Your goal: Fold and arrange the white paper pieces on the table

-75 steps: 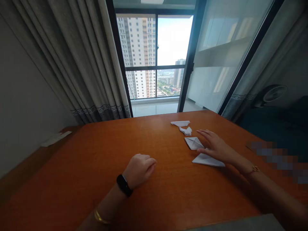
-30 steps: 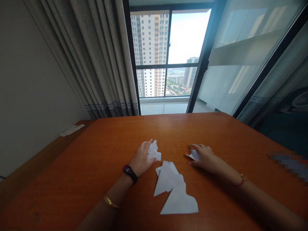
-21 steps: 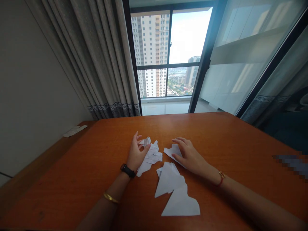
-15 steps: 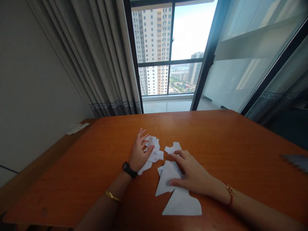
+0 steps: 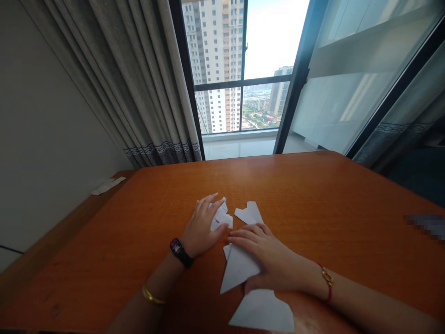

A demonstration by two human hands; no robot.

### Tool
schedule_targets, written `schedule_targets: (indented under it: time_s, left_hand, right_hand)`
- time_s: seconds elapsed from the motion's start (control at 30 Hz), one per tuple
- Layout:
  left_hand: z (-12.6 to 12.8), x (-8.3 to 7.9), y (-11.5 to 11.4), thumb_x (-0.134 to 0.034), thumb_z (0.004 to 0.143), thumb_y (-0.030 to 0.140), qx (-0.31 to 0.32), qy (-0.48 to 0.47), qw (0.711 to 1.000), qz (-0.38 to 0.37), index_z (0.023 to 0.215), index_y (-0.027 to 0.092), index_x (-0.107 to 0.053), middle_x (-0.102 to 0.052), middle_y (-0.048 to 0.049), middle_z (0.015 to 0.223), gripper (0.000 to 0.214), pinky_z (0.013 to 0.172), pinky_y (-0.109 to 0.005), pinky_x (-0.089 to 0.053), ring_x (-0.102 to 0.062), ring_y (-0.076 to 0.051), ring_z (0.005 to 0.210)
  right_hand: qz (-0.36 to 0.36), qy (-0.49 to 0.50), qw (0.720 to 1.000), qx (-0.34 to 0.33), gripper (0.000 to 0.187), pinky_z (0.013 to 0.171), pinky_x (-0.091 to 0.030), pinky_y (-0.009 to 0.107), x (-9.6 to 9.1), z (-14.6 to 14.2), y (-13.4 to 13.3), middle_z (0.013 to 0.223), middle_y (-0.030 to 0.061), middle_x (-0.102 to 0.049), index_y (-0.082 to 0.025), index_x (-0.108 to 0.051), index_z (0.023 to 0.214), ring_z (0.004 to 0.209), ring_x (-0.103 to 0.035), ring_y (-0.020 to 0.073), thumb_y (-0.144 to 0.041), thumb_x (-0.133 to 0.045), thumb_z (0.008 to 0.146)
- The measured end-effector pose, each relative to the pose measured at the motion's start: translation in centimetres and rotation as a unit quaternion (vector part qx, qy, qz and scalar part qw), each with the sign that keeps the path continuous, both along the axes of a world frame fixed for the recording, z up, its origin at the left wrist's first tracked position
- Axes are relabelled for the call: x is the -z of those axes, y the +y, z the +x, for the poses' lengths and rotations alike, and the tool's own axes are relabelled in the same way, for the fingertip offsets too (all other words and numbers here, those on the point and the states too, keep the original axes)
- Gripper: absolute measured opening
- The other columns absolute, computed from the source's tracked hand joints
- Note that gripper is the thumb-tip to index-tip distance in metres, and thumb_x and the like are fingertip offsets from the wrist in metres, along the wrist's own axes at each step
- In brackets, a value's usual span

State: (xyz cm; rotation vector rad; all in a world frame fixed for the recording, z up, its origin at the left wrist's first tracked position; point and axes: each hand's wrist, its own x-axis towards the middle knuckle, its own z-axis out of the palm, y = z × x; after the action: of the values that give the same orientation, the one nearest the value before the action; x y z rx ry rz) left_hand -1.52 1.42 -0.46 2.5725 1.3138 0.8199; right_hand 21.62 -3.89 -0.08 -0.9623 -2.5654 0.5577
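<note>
Several folded white paper pieces lie on the orange wooden table [image 5: 330, 199] in front of me. My left hand [image 5: 201, 227] lies flat, fingers spread, on a small crumpled folded paper [image 5: 222, 217]. My right hand [image 5: 267, 257] rests flat, fingers stretched, on a larger pointed folded paper [image 5: 236, 269]. A small notched paper [image 5: 248, 214] lies just beyond my right fingertips, untouched. A wide folded paper [image 5: 262, 313] lies nearest me, below my right wrist. My left wrist carries a black watch and a gold bangle.
A grey curtain [image 5: 139, 79] hangs behind the table's far left corner, beside a tall window [image 5: 239, 69]. A white paper strip [image 5: 106, 185] lies on a lower wooden ledge to the left. The table's far edge runs just below the window sill.
My right hand dragged the papers from the far right of the table to the middle. My left hand opened onto the small crumpled paper, and my right hand settled on the pointed one.
</note>
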Motion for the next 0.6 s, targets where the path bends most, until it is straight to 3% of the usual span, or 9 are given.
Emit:
schedule_targets:
  time_s: [0.1,0.27,0.37,0.5,0.6]
  left_hand:
    - [0.3,-0.4,-0.3,-0.060,0.086,0.031,0.001,0.005,1.000,0.015,0.135,0.022,-0.045,-0.041,-0.0112,0.145,0.052,0.114,-0.054,-0.021,-0.035,-0.029,0.134]
    - [0.1,-0.5,-0.3,-0.054,0.090,0.028,-0.043,-0.064,0.995,0.060,0.132,0.020,-0.044,-0.049,-0.0116,0.137,0.044,0.112,-0.050,-0.024,-0.042,-0.026,0.129]
    - [0.2,-0.6,-0.5,-0.053,0.090,0.026,-0.049,-0.123,0.987,0.093,0.120,0.018,-0.051,-0.056,-0.0115,0.123,0.031,0.103,-0.043,-0.036,-0.050,-0.024,0.118]
    - [0.7,-0.9,-1.4,-0.052,0.089,0.025,0.015,-0.077,0.995,0.064,0.085,0.019,-0.056,-0.061,-0.0064,0.089,0.008,0.084,-0.037,-0.044,-0.057,-0.022,0.089]
    - [1.6,-0.8,-2.3,-0.056,0.088,0.029,0.092,0.012,0.996,0.006,0.087,0.020,-0.060,-0.063,-0.0059,0.094,0.010,0.088,-0.039,-0.041,-0.056,-0.023,0.093]
  right_hand:
    - [0.024,-0.015,1.000,-0.001,0.067,0.103,-0.030,0.052,0.4,-0.2,0.0,0.130,0.0099,-0.056,-0.025,-0.053,0.130,0.114,-0.050,0.0307,-0.055,-0.071,0.073]
    - [0.099,0.107,0.982,0.120,0.066,0.104,-0.036,0.047,1.6,1.0,1.5,0.134,0.0153,-0.050,-0.019,-0.047,0.132,0.123,-0.045,0.0300,-0.048,-0.070,0.078]
    - [0.094,0.171,0.965,0.177,0.063,0.107,-0.036,0.047,1.9,1.7,2.5,0.135,0.0141,-0.048,-0.021,-0.042,0.134,0.127,-0.043,0.0286,-0.047,-0.066,0.081]
    - [0.057,0.217,0.944,0.240,0.058,0.106,-0.038,0.047,2.3,2.1,3.4,0.144,0.0127,-0.038,-0.025,-0.037,0.137,0.133,-0.038,0.0277,-0.046,-0.058,0.088]
    - [0.100,0.198,0.932,0.286,0.057,0.109,-0.032,0.052,2.5,2.4,3.8,0.151,0.0135,-0.026,-0.024,-0.035,0.138,0.138,-0.027,0.0294,-0.042,-0.056,0.088]
